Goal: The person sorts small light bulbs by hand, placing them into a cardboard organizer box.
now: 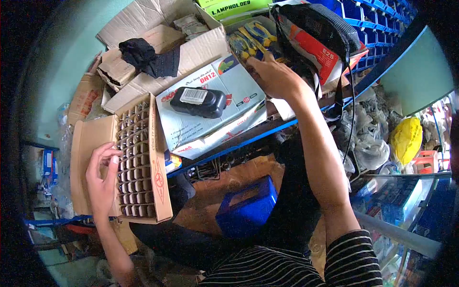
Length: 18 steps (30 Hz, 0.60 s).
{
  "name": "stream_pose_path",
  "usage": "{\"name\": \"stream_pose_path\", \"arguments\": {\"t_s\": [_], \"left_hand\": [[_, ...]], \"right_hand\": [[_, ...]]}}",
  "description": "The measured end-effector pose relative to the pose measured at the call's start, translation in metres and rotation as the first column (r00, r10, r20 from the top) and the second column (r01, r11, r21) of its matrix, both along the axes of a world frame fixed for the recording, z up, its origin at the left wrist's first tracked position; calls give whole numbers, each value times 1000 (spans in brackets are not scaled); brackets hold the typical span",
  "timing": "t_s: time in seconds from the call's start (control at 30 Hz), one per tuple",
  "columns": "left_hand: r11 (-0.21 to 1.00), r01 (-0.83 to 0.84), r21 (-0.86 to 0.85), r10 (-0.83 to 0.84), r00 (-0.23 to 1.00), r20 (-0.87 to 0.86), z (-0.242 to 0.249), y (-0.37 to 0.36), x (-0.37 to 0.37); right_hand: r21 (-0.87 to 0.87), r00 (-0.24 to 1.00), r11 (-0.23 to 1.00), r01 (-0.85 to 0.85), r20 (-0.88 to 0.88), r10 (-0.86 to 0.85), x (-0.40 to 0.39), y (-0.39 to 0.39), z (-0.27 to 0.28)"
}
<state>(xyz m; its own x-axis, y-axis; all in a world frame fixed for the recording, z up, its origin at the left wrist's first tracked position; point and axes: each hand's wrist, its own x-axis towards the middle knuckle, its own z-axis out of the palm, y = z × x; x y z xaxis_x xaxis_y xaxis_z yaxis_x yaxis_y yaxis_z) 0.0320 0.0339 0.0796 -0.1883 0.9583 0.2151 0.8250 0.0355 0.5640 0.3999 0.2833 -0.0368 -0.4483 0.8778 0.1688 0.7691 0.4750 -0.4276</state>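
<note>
An open cardboard box (161,177) divided into many small cells, with small items in the cells, stands at the left. My left hand (103,174) is at its left side, fingers curled and apart, thumb near the cells. At the upper middle, my right hand (275,76) reaches over a container of yellow-and-blue tools (248,40). Its fingers are bent down at the container, and whether they grip anything is hidden. Between the hands, a black device with a barcode label (198,101) lies on a white DN12 box (181,129).
A torn open carton (201,52) with a black cloth (143,55) is at the upper left. A black mesh bag (322,24) hangs at the upper right. Below are a blue bin (248,205) and brown cardboard. Plastic bags (373,153) lie at the right.
</note>
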Motion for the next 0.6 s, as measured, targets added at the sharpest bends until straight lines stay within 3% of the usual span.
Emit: {"name": "stream_pose_path", "arguments": {"t_s": [0.13, 0.23, 0.27, 0.33, 0.43, 0.47, 0.53, 0.6], "left_hand": [[1000, -7, 23, 8, 999, -40, 4, -1, -1], [999, 6, 46, -4, 999, -41, 8, 0, 7], [999, 16, 52, -14, 999, -35, 6, 1, 8], [997, 35, 65, -35, 999, 9, 6, 2, 13], [993, 78, 92, -90, 987, 134, 7, 12, 28], [985, 153, 77, -170, 922, 347, 10, 18, 33], [952, 285, 111, -277, 648, 709, 17, 30, 43], [958, 275, 81, -201, 444, 873, 16, 43, 67]], "right_hand": [[99, 965, 979, -180, -175, 195, 6, 8, 3], [-39, 963, 996, -79, -262, 66, 9, 12, 10], [13, 934, 997, -78, -349, 77, 10, 17, 7], [118, 852, 991, -67, -510, 119, 11, 28, 3], [-74, 604, 994, -78, -797, -12, 12, 31, 9], [-136, 491, 985, -108, -868, -66, 9, 30, 14], [-218, 252, 965, -148, -952, -176, -5, 13, 42], [-123, 152, 983, -136, -983, -102, -39, -12, 74]]}}
